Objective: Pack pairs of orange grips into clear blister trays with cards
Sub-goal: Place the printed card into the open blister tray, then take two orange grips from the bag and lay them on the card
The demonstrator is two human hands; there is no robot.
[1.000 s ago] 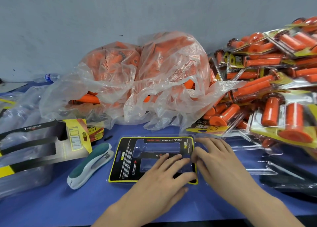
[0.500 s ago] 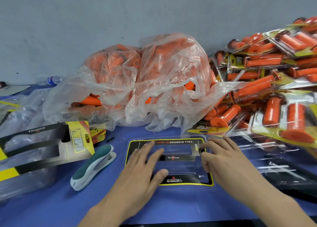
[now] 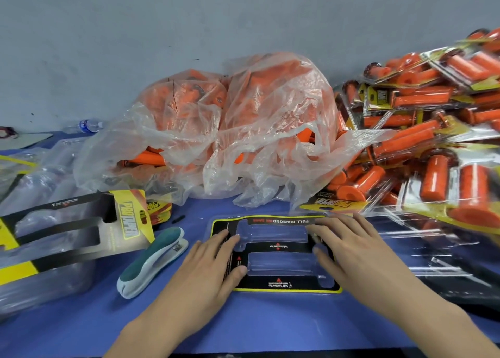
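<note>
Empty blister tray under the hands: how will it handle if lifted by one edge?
Probably light and bendy: the blister tray is thin clear plastic, both pockets empty. Likely slides easily on the smooth table; left hand and right hand lie flat on it.

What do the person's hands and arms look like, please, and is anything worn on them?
Both the left hand and the right hand are bare: no gloves or rings show. The forearms are uncovered down to the picture's bottom edge, with no sleeve or watch in view.
</note>
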